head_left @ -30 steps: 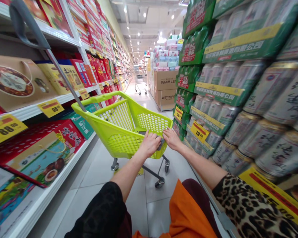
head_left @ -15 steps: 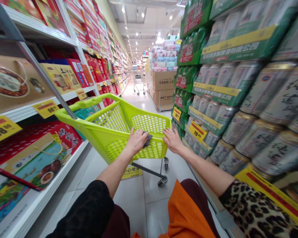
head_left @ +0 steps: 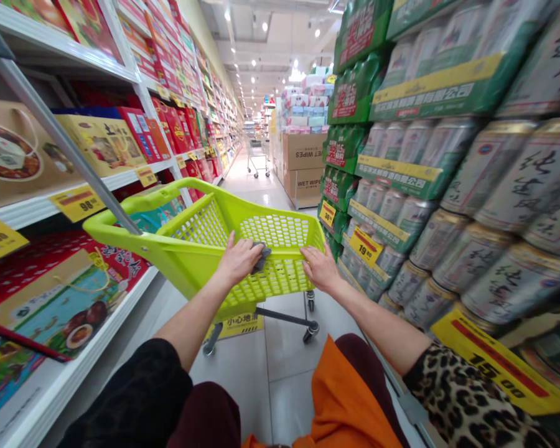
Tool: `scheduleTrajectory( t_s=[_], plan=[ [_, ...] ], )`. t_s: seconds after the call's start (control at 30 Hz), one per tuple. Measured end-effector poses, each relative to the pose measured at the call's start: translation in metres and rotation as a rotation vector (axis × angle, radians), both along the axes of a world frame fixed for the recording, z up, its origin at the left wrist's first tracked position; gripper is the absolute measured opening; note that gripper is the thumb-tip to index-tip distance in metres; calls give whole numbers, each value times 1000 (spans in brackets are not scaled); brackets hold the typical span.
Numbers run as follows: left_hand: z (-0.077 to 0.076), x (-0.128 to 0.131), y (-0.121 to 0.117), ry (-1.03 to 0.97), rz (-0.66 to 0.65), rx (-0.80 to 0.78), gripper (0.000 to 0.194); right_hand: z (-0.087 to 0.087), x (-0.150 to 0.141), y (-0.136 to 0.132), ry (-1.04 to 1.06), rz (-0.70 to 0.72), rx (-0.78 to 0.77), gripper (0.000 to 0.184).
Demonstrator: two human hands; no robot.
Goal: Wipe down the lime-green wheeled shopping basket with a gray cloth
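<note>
Near field: black sleeve on the left forearm, leopard-print sleeve on the right, orange garment across the lap

Left hand: palm down on the top rim of the cart's near wall, fingers curled over a crumpled grey cloth, which pokes out past the thumb side. Hold looks closed on the cloth. Right hand: open, fingers spread and laid over the same rim, holding nothing else

Lime-green shopping cart: mesh walls, on casters, directly ahead of the person, cloth near the middle of the rim. Rim shows no mark of where the cloth has or has not been, so progress cannot be read

Below: yellow floor sign on pale tile floor. Left: gift boxes on white shelves. Right: stacked cans in green-trimmed trays, yellow price tag. Far: wet-wipes cartons, second shopping cart down the aisle
</note>
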State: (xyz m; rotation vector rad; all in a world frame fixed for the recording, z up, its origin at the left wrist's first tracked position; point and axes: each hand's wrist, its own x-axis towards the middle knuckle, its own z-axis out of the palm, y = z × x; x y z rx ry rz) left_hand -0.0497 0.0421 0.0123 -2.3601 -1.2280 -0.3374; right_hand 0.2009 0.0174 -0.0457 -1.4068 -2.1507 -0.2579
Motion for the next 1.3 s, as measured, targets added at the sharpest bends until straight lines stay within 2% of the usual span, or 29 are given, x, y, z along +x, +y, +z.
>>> scheduleTrajectory(
  t_s=[0.1, 0.23, 0.33, 0.43, 0.53, 0.73, 0.83, 0.93, 1.17, 1.23, 1.3],
  plan=[
    [1, -12, -1, -18, 59, 24, 21, 0, -2, 2, 1, -59, 14, 41],
    [-3, -2, -5, -65, 104, 54, 23, 2, -27, 1, -21, -51, 28, 48],
    [-5, 6, -6, -73, 87, 68, 24, 2, -49, 0, -24, -17, 24, 50],
    [-4, 0, -6, -87, 36, 62, 25, 2, -56, 1, -22, -21, 18, 50],
    [3, -20, -5, -91, 39, 61, 26, 1, -51, 3, -41, 18, 15, 50],
    [21, -81, -6, -14, 146, 118, 28, 0, -48, 2, -21, 9, 15, 50],
    [23, -98, -6, -32, 190, 162, 29, -2, -53, 1, -13, 13, 22, 51],
    [18, -92, -6, -85, 196, 166, 29, -4, -59, -1, 4, 0, 29, 52],
    [-1, -43, -8, -99, 121, 109, 32, -7, -62, -4, -35, 0, 32, 57],
    [-2, -43, -7, -91, 97, 103, 32, -8, -59, -3, -53, 9, 35, 57],
    [2, -54, -6, -82, 73, 102, 32, -10, -56, -1, -67, 23, 49, 58]
  ],
)
